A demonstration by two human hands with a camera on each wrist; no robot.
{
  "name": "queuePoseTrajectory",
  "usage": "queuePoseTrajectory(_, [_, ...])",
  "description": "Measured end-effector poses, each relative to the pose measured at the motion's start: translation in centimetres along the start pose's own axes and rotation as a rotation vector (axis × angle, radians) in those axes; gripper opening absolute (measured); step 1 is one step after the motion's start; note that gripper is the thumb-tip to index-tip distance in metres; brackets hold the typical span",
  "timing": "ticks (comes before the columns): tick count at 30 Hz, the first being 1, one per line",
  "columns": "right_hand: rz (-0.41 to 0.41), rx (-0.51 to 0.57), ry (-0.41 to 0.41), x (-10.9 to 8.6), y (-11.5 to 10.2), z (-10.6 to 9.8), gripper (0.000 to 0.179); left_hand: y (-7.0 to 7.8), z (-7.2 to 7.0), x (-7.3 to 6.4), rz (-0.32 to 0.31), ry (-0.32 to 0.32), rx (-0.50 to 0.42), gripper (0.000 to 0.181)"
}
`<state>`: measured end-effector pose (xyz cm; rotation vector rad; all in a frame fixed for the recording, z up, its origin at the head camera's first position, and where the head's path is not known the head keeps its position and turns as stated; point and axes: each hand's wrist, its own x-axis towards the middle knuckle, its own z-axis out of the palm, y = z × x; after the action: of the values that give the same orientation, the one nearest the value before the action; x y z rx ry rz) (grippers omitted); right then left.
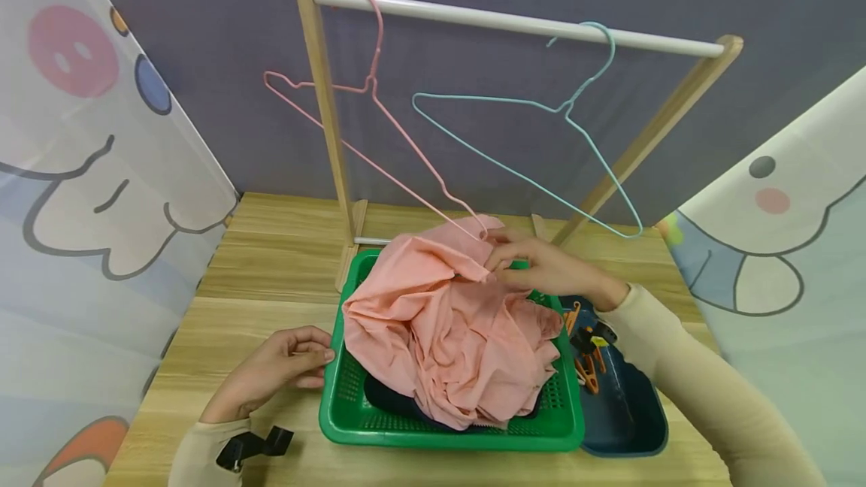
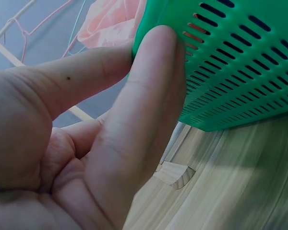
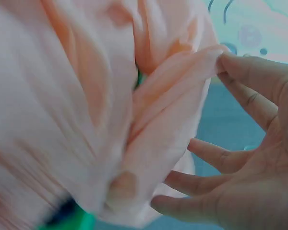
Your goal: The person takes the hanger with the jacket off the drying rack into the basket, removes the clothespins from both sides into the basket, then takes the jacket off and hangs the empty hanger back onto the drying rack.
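A crumpled pink cloth point(image 1: 453, 329) lies heaped in a green plastic basket point(image 1: 446, 438), over something dark at the bottom. Up at the back of the heap, my right hand point(image 1: 534, 265) pinches a fold of it between thumb and forefinger. In the right wrist view the other fingers of that right hand point(image 3: 245, 163) spread against the hanging cloth point(image 3: 153, 124). My left hand point(image 1: 284, 363) is at the basket's left side. The left wrist view has the left thumb and forefinger point(image 2: 134, 110) gripping the basket rim point(image 2: 151, 21). The cloth's exact kind is hidden by its folds.
Behind the basket stands a wooden rack with a white bar point(image 1: 473, 15). From it hang a pink hanger point(image 1: 406, 130) and a light blue hanger point(image 1: 501, 100); the pink one's lower end reaches the cloth. A dark blue tray point(image 1: 636, 412) with orange clips point(image 1: 590, 374) sits to the right.
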<state>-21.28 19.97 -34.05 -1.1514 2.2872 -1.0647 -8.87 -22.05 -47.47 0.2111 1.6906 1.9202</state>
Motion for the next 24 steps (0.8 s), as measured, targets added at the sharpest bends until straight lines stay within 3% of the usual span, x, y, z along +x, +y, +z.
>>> queuePoseTrajectory(3, [-0.036,0.037,-0.03,-2.0,-1.0,1.4,0.016,0.0,-0.1,0.0,0.0,-0.002,0.001,0.027])
queuePoseTrajectory(7, [-0.09,-0.005,-0.059,-4.2,-2.9,3.1,0.02,0.1,-0.1,-0.1,-0.002,0.003,0.01,0.027])
queuePoseTrajectory(12, [-0.245,-0.231,-0.063,-5.9,-5.3,5.1,0.012,0.2,-0.1,-0.1,-0.003,0.006,0.018,0.028])
queuePoseTrajectory(14, [-0.269,-0.326,-0.086,-6.6,-5.9,6.0,0.008,0.2,-0.1,-0.1,-0.002,0.002,0.019,0.029])
queuePoseTrajectory(19, [-0.167,-0.506,-0.228,-7.1,-5.9,8.5,0.008,0.1,0.0,0.0,0.001,-0.002,0.023,0.029])
queuePoseTrajectory(24, [-0.073,-0.633,-0.347,-5.1,-3.5,10.5,0.024,0.4,0.0,0.0,0.008,-0.01,0.031,0.028])
